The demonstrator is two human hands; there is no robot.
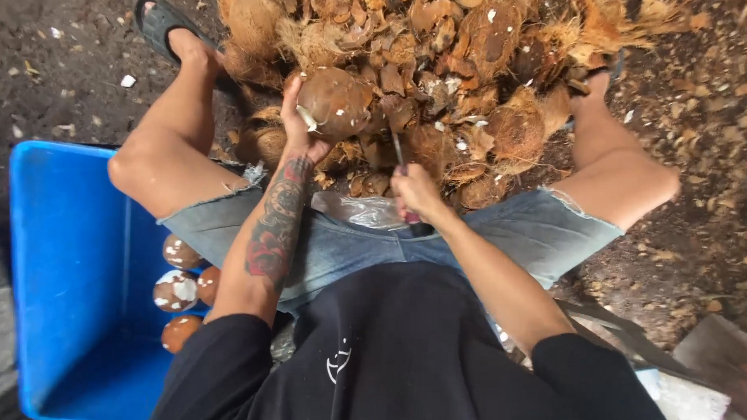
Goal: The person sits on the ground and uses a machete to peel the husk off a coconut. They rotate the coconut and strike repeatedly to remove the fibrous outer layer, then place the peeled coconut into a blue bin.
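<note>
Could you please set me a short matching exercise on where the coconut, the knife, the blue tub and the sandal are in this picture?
Things:
1. coconut
2. knife
3. blue tub
4. sandal

Places:
A. on the foot at the upper left
B. gripped in the right hand
C. held up by the left hand
D. on the ground at the left, with peeled coconuts inside

Pairs: 1-C, 2-B, 3-D, 4-A

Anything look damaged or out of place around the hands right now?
Nothing alarming. The coconut in the left hand has white chipped patches; the right hand holds a blade. Husk scraps litter the ground.
</note>
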